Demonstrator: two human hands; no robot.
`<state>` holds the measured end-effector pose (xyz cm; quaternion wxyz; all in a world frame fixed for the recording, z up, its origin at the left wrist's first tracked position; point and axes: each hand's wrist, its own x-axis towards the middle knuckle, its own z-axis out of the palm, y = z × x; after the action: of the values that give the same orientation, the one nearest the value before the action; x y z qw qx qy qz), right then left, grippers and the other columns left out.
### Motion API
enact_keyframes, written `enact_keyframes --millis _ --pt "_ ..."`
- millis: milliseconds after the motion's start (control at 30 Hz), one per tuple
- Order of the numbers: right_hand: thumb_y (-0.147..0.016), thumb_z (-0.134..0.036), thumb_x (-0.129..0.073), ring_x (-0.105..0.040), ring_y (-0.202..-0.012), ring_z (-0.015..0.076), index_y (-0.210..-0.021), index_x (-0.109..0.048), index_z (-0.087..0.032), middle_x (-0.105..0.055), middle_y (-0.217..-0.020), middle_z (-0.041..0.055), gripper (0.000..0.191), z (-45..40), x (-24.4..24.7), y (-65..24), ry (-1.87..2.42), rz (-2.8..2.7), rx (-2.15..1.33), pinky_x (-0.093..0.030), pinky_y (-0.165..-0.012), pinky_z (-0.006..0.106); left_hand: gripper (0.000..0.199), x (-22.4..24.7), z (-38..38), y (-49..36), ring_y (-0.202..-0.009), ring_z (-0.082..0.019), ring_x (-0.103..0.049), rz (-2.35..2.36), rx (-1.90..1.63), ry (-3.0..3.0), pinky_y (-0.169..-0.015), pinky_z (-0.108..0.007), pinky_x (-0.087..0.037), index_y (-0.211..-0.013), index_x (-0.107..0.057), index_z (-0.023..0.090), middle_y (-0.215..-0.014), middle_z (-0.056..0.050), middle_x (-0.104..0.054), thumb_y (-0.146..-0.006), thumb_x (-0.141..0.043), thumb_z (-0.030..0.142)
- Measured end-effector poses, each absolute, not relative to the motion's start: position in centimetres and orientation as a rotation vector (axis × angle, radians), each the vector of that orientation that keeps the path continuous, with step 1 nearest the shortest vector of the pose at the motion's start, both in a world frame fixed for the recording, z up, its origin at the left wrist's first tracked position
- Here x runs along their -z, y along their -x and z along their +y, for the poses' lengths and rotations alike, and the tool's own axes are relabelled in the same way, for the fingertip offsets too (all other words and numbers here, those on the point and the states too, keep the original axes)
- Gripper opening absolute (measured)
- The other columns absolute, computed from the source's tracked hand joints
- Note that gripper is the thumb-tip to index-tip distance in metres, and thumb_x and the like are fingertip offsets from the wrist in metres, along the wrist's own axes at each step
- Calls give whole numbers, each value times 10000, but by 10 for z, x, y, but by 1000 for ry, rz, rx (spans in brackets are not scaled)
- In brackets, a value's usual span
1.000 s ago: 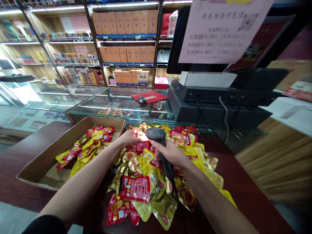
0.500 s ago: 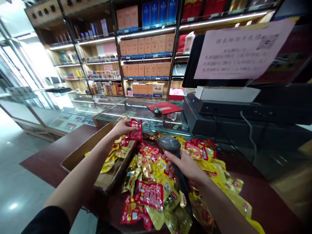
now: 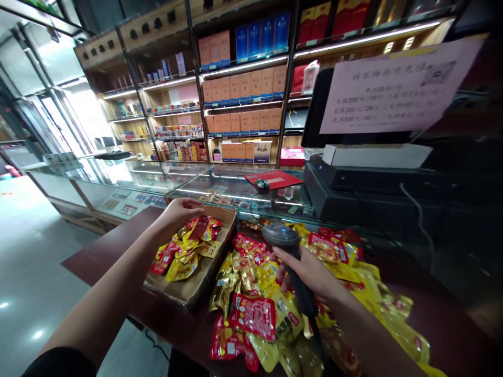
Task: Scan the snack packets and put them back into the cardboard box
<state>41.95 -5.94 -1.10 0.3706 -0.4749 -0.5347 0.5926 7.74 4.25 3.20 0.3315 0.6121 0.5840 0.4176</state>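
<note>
My left hand (image 3: 183,210) is over the far left part of a cardboard box (image 3: 191,293), its fingers loosely stretched. Just below the fingertips, a dark red packet (image 3: 199,228) looks slightly blurred and apart from them. Red and yellow snack packets (image 3: 184,266) lie inside the box. Wrapped round the handle of a black barcode scanner (image 3: 281,235) is my right hand (image 3: 304,269). The scanner is above a loose pile of red, yellow and gold packets (image 3: 255,317) to the right of the box.
Behind the dark red table (image 3: 145,225) stands a glass counter (image 3: 188,180) with a red mat (image 3: 281,179) and a mouse (image 3: 261,184). A monitor with a paper sign (image 3: 393,94) is at the right. Boxed goods fill the back shelves.
My left hand has moved left over the box and its fingers have let go of the red packet, which is now lower. The view has shifted; my right hand still holds the scanner.
</note>
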Motion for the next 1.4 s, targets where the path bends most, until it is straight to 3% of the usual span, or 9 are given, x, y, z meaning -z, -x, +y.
enact_keyframes --millis 200,467,667,800,933,1133,1400 --pt "-809 -533 -596 -616 -420 131 -916 -527 -163 -622 -595 -7 391 -60 5 -429 1246 -1363 -1469 -466 -403 219 504 -14 59 -136 -567 -145 -603 1379 -992 -1720 -495 -228 -451 -958 -702 144 -726 -53 -695 -580 -787 468" --pt "-832 -474 -594 -619 -430 140 -951 -533 -172 -624 -587 -8 330 -54 1 -436 1246 -1303 -1486 -495 -429 241 373 47 58 -239 -591 -154 -611 1108 -638 -1992 -508 -214 -427 -865 -737 192 -678 -21 -691 -566 -780 411" --pt "-837 -447 -597 -606 -400 127 -934 -529 -167 -622 -563 -18 305 -47 10 -434 1282 -1265 -1520 -465 -396 212 452 68 49 -250 -599 -157 -587 1047 -314 -2142 -518 -218 -395 -822 -702 203 -692 -2 -674 -423 -837 367" --pt "-825 -494 -595 -595 -373 124 -909 -530 -167 -627 -562 -16 344 -41 19 -435 1272 -1276 -1536 -443 -375 204 366 78 52 -246 -574 -143 -540 989 -225 -2134 -512 -224 -375 -749 -664 186 -643 15 -628 -449 -825 321" --pt "-810 -473 -627 -595 -374 120 -938 -531 -171 -630 -569 -18 341 -39 20 -434 1327 -1241 -1526 -440 -363 196 393 81 62 -245 -553 -121 -535 953 -351 -1867 -511 -216 -385 -794 -609 173 -650 23 -622 -496 -814 326" --pt "-838 -474 -590 -596 -378 123 -879 -530 -171 -616 -542 -13 311 -38 24 -431 1388 -1243 -1550 -437 -360 198 467 71 71 -250 -613 -107 -591 959 -855 -1429 -615 -227 -463 -797 -496 183 -720 17 -653 -511 -833 333" --pt "-839 -463 -580 -584 -389 117 -810 -485 -191 -577 -527 -34 290 -43 19 -428 1365 -1246 -1546 -449 -372 205 504 80 74 -253 -628 -108 -611 992 -1005 -1433 -643 -236 -494 -813 -529 165 -750 7 -670 -473 -864 328"
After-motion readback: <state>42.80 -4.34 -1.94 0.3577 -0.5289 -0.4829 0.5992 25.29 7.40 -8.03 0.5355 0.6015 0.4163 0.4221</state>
